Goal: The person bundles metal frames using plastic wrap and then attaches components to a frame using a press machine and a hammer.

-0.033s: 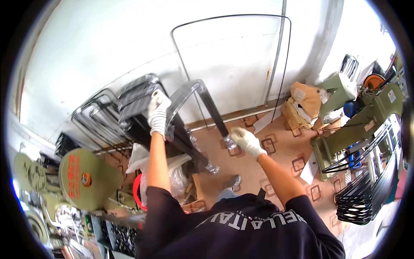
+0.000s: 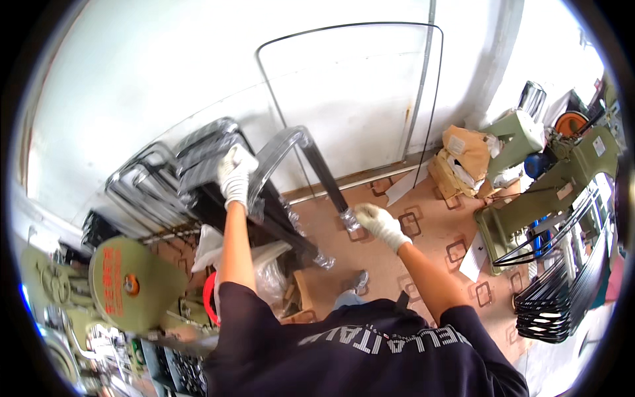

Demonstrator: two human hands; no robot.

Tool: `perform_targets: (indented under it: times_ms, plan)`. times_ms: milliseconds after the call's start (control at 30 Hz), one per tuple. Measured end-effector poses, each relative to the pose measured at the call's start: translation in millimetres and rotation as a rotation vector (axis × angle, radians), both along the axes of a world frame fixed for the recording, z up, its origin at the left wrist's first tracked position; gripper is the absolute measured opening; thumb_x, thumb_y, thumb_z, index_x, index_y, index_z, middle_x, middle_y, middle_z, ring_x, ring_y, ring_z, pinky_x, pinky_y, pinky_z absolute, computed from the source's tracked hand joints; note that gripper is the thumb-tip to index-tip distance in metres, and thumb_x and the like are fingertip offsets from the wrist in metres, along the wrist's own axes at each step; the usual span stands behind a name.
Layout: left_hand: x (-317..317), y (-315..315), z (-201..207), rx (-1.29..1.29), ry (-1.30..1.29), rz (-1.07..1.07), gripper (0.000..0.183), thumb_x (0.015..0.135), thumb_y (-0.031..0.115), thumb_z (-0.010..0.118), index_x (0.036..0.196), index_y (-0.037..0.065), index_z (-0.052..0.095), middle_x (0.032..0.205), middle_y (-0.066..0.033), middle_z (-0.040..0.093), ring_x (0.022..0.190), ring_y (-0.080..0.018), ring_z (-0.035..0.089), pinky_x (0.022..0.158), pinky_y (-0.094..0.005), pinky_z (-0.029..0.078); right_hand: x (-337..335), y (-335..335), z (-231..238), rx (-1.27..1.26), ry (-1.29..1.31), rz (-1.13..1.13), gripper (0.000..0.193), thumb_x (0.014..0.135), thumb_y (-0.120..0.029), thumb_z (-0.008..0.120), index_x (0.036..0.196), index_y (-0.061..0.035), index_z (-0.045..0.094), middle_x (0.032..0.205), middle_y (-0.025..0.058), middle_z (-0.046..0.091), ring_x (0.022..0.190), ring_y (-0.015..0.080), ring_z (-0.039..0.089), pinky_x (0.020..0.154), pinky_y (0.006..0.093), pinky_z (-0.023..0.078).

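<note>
Gloved hands at a film-wrapped bundle of bent black tubing (image 2: 323, 173), which stands between them in front of a white wall (image 2: 350, 92). The bundle's bend points up; the long axis of its straight leg slopes from the bend down to the right, the wrapped end (image 2: 350, 220) pointing toward the floor (image 2: 423, 264). The other limb curves down and left toward the left hand (image 2: 235, 171), which lies at the near edge of a stack of similar wrapped bundles (image 2: 206, 151); whether its fingers are clamped on tubing cannot be told. The right hand (image 2: 380, 222), its fingers curled, is just beside the wrapped end; whether they grip it cannot be told. Behind, a thin black rod frame (image 2: 347, 25) rises against the wall
</note>
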State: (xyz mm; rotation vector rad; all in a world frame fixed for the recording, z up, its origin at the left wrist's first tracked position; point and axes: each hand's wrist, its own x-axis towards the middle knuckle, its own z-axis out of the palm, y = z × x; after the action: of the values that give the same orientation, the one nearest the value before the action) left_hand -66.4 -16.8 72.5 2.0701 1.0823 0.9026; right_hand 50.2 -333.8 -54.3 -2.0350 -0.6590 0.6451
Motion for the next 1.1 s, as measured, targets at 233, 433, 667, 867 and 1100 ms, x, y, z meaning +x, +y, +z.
perform_targets:
  times_ms: [233, 433, 667, 867, 1100]
  plan:
    - [35, 97, -41, -0.043, 0.064, -0.037, 0.06, 0.07, 0.032, 0.069, 0.12, 0.005, 0.05, 0.113, -0.0192, 0.053, 0.093, -0.0295, 0.056, 0.081, -0.0388, 0.046, 19, -6, -9, 0.141, 0.264, -0.096, 0.037, 0.082, -0.037, 0.051, 0.111, -0.0134, 0.059, 0.084, 0.002, 0.064, 0.074, 0.0099, 0.059, 0.07, 0.0263, 0.045]
    - [29, 112, -74, 0.073, -0.038, -0.112, 0.029, 0.072, 0.013, 0.069, 0.095, 0.0, 0.056, 0.089, -0.0109, 0.059, 0.077, -0.0223, 0.055, 0.068, -0.0364, 0.048, 19, -53, 11, 0.172, 0.412, -0.197, 0.035, 0.082, -0.035, 0.05, 0.108, -0.0131, 0.06, 0.082, 0.0013, 0.063, 0.068, 0.0115, 0.059, 0.061, 0.0259, 0.047]
    - [81, -176, -136, -0.172, -0.171, -0.628, 0.033, 0.07, 0.008, 0.069, 0.098, 0.005, 0.052, 0.095, -0.0087, 0.054, 0.087, -0.0189, 0.052, 0.081, -0.0317, 0.044, -77, -201, 49, 0.514, 0.612, -0.537, 0.02, 0.082, -0.021, 0.052, 0.095, -0.0075, 0.061, 0.086, -0.0011, 0.059, 0.081, 0.0113, 0.054, 0.078, 0.027, 0.044]
    - [-13, -568, -35, -0.121, -0.565, -1.742, 0.039, 0.067, 0.005, 0.075, 0.095, 0.011, 0.048, 0.104, -0.009, 0.046, 0.105, -0.0257, 0.048, 0.089, -0.0359, 0.042, -189, -355, 61, 1.704, 0.498, -1.042, 0.058, 0.084, -0.051, 0.05, 0.122, -0.0079, 0.043, 0.111, 0.0121, 0.054, 0.1, 0.024, 0.055, 0.086, 0.0389, 0.047]
    - [-108, -784, 4, -0.08, -0.572, -2.421, 0.035, 0.069, 0.002, 0.071, 0.096, 0.01, 0.051, 0.11, -0.0119, 0.046, 0.11, -0.0279, 0.048, 0.089, -0.0371, 0.042, -335, -554, 113, 1.862, -0.13, -1.241, 0.056, 0.082, -0.037, 0.06, 0.121, -0.002, 0.041, 0.114, 0.015, 0.051, 0.105, 0.0261, 0.051, 0.092, 0.0392, 0.042]
